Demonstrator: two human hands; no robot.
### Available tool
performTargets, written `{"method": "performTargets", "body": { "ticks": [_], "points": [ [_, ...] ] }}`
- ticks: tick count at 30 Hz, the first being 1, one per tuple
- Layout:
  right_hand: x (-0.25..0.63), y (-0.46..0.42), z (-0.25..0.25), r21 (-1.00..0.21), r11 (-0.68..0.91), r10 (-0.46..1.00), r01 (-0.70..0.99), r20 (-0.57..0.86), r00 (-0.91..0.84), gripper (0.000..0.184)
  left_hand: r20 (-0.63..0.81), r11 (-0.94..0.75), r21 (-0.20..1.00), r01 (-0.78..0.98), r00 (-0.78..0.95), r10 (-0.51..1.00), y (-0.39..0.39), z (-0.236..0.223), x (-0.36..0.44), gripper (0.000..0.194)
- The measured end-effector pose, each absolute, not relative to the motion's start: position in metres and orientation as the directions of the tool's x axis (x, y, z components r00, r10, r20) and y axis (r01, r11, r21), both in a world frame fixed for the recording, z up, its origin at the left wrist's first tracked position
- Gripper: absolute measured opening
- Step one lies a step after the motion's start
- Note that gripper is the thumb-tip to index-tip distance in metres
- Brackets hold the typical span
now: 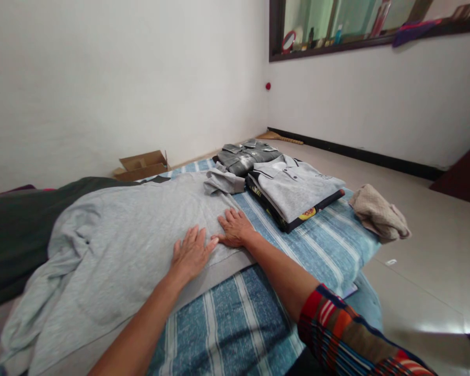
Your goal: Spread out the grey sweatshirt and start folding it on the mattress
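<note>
A light grey long-sleeved shirt [141, 235] lies spread flat on a blue-and-white striped sheet [329, 245]. My left hand [191, 253] rests palm down on the shirt near its hem, fingers apart. My right hand [235, 228] lies flat beside it on the shirt's right edge, thumb touching the left hand's fingers. Neither hand holds anything. One sleeve [223, 181] is folded up at the far right corner.
A stack of folded shirts [293, 190] with a grey polo on top sits to the right, a folded dark grey shirt [246, 155] behind it. A crumpled beige cloth [379, 213] lies at the sheet's right edge. Dark green fabric [19, 230] lies left. A cardboard box [143, 164] stands by the wall.
</note>
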State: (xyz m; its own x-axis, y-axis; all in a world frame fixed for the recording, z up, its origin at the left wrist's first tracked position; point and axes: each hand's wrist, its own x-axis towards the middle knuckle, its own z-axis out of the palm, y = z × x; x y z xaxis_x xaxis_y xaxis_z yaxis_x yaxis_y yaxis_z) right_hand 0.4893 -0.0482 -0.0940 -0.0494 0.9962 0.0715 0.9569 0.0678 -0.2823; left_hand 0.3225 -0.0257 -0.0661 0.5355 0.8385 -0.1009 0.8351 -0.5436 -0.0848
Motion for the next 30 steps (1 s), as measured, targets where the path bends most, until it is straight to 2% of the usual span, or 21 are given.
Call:
{"method": "performTargets", "body": {
  "ticks": [6,18,30],
  "points": [
    [0.49,-0.049,-0.093,-0.287,0.066,0.996,0.956,0.076,-0.046,0.081,-0.082,-0.547,-0.158,0.822,0.541,0.837,-0.052,-0.077,0.299,0.059],
    [0.491,-0.049,-0.093,-0.275,0.062,0.997,0.96,0.068,-0.045,0.078,-0.093,-0.52,-0.096,0.849,0.512,0.854,-0.052,-0.081,0.298,0.062],
    [0.489,-0.052,-0.093,-0.256,0.072,0.995,0.964,0.092,-0.05,0.076,-0.046,-0.536,-0.107,0.837,0.535,0.844,-0.055,-0.084,0.295,0.061]
  ]
}}
